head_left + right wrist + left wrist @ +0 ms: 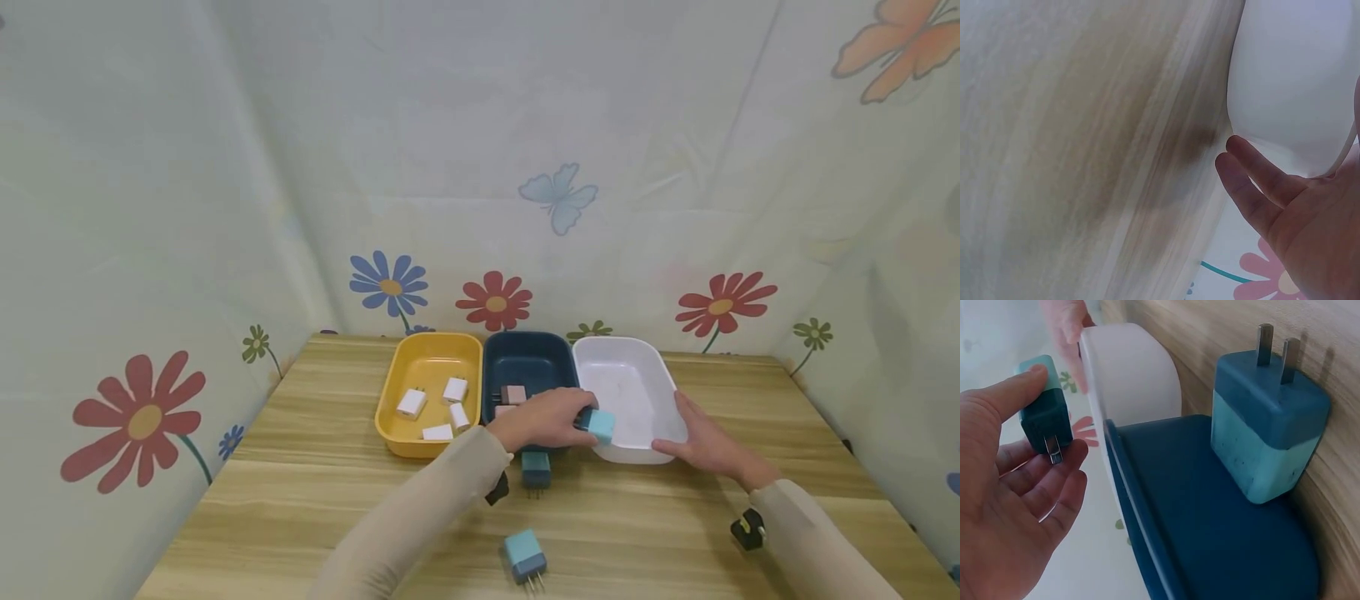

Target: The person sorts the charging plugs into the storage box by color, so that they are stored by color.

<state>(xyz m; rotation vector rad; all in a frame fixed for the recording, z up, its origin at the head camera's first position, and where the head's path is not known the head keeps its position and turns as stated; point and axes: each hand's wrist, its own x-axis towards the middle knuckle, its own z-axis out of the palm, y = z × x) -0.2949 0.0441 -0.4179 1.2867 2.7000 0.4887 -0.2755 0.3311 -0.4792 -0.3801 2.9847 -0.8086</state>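
My left hand (551,417) pinches a two-tone wall charger (602,426), light blue and dark blue, above the front left rim of the white tray (626,392). In the left wrist view, the thumb presses one side of this charger, fingertips lie on the other side, and its metal prong points away from the palm. My right hand (708,442) rests with spread, fairly straight fingers against the right front corner of the white tray; in the right wrist view, fingertips (1244,150) touch its outer wall.
Two more blue chargers lie on the wooden table: one (536,469) by the front of the navy tray (528,343), another (525,557) nearer me. Pinkish chargers (513,394) are in the navy tray. The yellow tray (431,350) at left holds several white chargers (412,403).
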